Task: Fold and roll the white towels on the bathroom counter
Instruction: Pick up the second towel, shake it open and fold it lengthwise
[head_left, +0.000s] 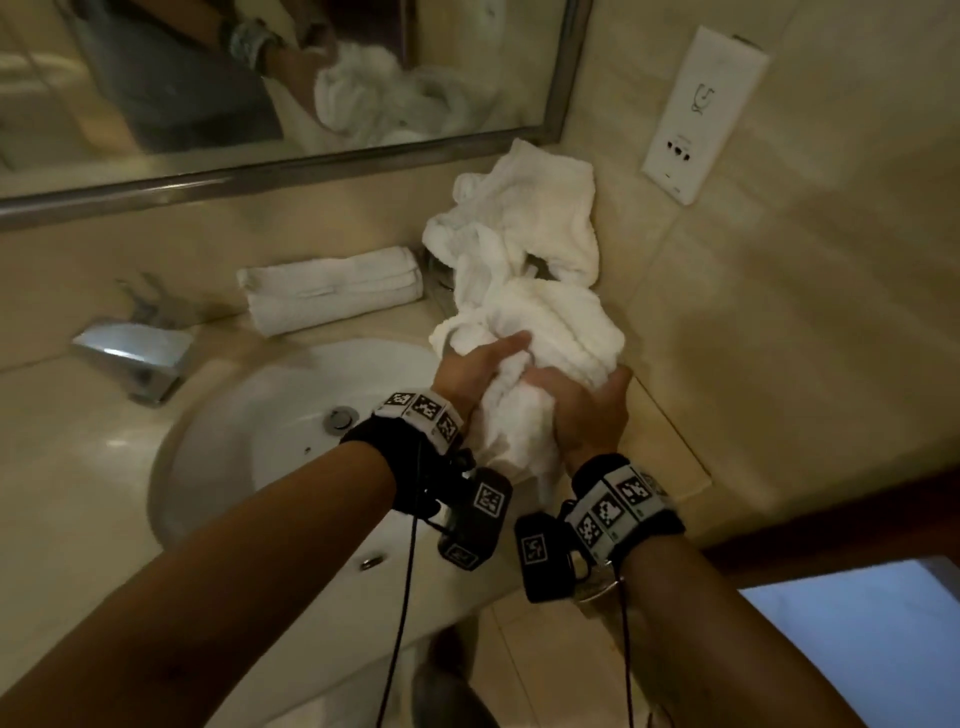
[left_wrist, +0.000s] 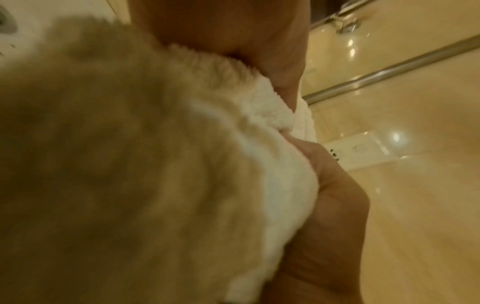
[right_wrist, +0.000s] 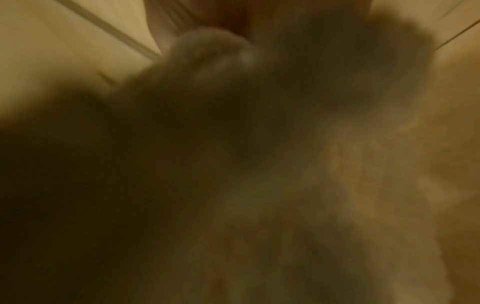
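A crumpled white towel lies bunched on the counter to the right of the sink. My left hand grips its left side and my right hand grips its right side, with a fold hanging down between my wrists. The towel fills the left wrist view, held between thumb and palm. In the right wrist view the towel is a dark blur. A second crumpled white towel is heaped behind against the wall. One rolled white towel lies behind the sink.
A white oval sink with a chrome faucet is set into the beige counter. A framed mirror hangs above. A white wall socket plate is at the right. The counter's right edge is close to my right hand.
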